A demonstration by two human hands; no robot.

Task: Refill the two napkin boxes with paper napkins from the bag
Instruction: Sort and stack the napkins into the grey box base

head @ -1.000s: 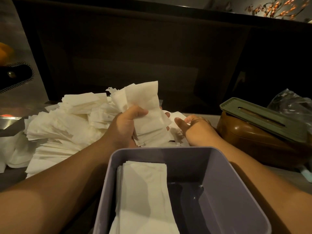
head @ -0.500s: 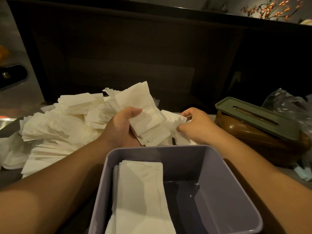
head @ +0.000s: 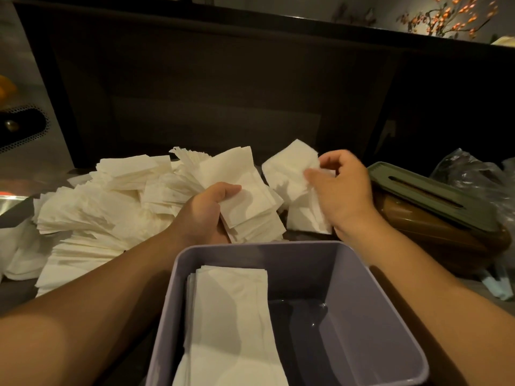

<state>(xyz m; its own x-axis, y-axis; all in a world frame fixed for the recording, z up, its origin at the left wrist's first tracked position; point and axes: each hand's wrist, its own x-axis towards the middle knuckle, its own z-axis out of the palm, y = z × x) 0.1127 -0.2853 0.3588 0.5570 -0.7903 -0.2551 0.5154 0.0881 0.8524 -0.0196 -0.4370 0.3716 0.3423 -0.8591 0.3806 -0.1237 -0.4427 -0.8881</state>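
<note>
Napkins (head: 250,201) white, folded, fanned in left hand (head: 203,213) grip; right hand (head: 342,190) pinches 1 more

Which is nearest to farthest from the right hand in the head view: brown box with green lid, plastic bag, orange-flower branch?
From the right hand:
1. brown box with green lid, right beside the hand, to its right.
2. plastic bag, farther right, behind the box.
3. orange-flower branch, top right, beyond the dark wall.

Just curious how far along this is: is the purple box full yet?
Only partly full: the purple box holds one napkin stack along its left side, and bare floor shows on the right.
</note>
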